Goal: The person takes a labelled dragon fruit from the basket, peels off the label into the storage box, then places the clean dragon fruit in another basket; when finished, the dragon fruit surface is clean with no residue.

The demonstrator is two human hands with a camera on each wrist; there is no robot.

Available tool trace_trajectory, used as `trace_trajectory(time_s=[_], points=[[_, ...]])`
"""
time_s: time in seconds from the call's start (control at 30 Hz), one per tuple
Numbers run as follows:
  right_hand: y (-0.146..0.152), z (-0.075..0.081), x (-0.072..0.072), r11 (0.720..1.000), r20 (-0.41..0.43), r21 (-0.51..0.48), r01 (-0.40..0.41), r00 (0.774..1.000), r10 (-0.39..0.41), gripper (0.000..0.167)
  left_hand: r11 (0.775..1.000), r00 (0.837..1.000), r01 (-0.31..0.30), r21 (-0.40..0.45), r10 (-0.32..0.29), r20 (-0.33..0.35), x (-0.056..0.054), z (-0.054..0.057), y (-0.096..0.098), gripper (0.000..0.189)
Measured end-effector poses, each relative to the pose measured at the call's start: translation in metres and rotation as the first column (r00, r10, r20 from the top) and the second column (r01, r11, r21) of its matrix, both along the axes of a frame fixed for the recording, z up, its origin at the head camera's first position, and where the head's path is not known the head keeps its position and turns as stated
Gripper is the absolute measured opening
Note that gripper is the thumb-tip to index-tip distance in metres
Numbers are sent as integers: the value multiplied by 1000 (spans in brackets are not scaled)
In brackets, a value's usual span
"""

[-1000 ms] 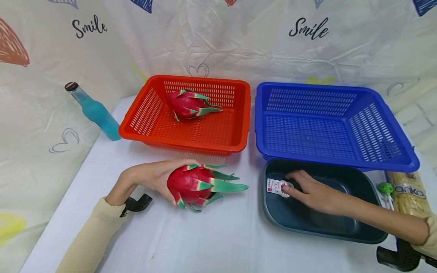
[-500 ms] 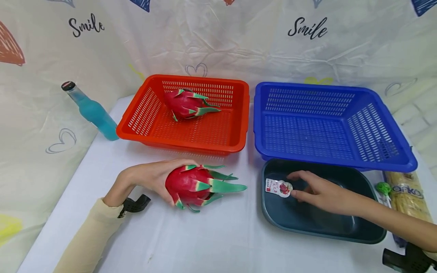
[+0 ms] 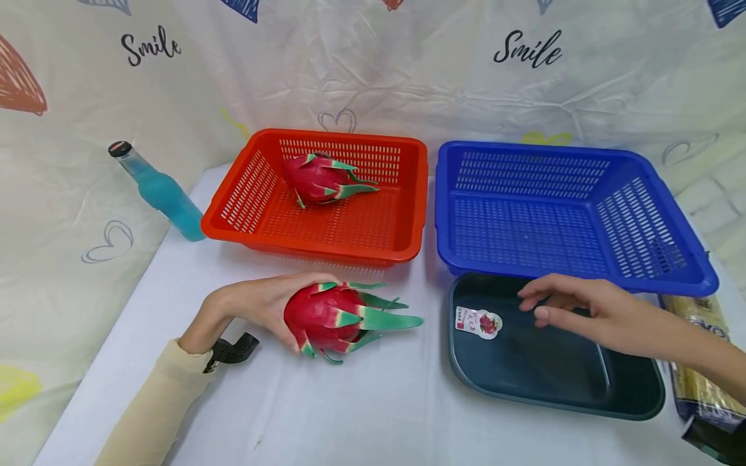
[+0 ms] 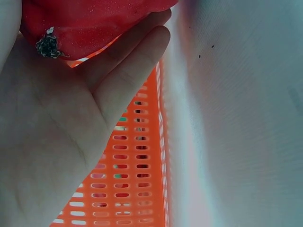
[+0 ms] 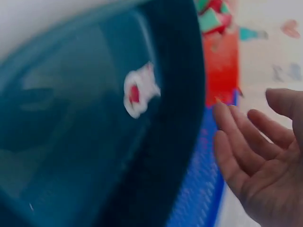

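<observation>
In the head view my left hand (image 3: pixel 271 304) grips the stem end of a red dragon fruit (image 3: pixel 326 314) with green-tipped scales, thumb and fingers spread round it. The left wrist view shows the dark stem scar of the fruit (image 4: pixel 94 23) against the palm. Over the dark teal tub (image 3: pixel 559 388) hovers my right hand (image 3: pixel 600 314), fingers loosely bent and holding nothing. A small white tag (image 3: pixel 479 322) with a dragon fruit picture lies on the tub's floor at its left end, apart from the right fingers. It shows blurred in the right wrist view.
An orange-red basket (image 3: pixel 315 243) with a second dragon fruit (image 3: pixel 323 178) stands behind the left hand. A blue basket (image 3: pixel 524 226) sits behind the tub. A bottle of blue drink (image 3: pixel 166 194) leans at the far left. A noodle pack (image 3: pixel 702 388) lies right of the tub, partly under the right forearm.
My right hand has let go of the tag, leaving it in the tub, and has drawn up and to the right. The left hand keeps its grip on the dragon fruit.
</observation>
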State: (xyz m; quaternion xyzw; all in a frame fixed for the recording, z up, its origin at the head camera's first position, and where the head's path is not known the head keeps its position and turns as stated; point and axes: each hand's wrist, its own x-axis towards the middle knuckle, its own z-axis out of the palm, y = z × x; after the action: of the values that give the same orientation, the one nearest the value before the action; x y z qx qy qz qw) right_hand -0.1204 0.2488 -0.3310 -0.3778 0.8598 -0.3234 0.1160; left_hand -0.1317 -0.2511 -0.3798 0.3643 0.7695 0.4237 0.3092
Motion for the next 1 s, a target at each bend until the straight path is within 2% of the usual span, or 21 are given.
trace_trajectory(time_s=[0.07, 0.2, 0.43, 0.53, 0.6, 0.67, 0.7, 0.77, 0.87, 1.0], points=[[7, 6, 0, 994, -150, 30, 100, 984, -95, 37, 1000, 1000, 4, 3, -4, 1, 0, 0, 0, 90], [24, 13, 0, 951, -330, 61, 302, 906, -266, 39, 1000, 1000, 6, 8, -6, 2, 0, 0, 0, 89], [53, 8, 1, 844, -364, 82, 530, 805, -470, 49, 1000, 1000, -2, 10, 2, 13, 1, -4, 0, 90], [67, 4, -1, 795, -411, 81, 601, 747, -523, 60, 1000, 1000, -13, -3, 13, 27, 2, -4, 0, 91], [76, 1, -2, 756, -444, 66, 651, 698, -562, 66, 1000, 999, -19, -8, 19, 30, 1, -4, 0, 92], [84, -2, -3, 721, -451, 43, 692, 658, -604, 70, 1000, 999, -23, -10, 23, 35, 1, -4, -1, 93], [87, -3, -4, 705, -443, 40, 709, 644, -623, 71, 1000, 999, -23, -7, 23, 38, 0, -4, -1, 93], [93, -7, -5, 675, -418, 37, 737, 625, -659, 72, 1000, 999, -18, -3, 18, 35, -1, -4, -1, 92], [104, -15, -10, 652, -402, 55, 756, 614, -679, 75, 1000, 999, -14, 4, 13, 45, -1, -5, -2, 92], [121, -31, -17, 659, -412, 34, 751, 612, -675, 80, 1000, 999, -21, -7, 22, 48, -1, -4, -1, 92]])
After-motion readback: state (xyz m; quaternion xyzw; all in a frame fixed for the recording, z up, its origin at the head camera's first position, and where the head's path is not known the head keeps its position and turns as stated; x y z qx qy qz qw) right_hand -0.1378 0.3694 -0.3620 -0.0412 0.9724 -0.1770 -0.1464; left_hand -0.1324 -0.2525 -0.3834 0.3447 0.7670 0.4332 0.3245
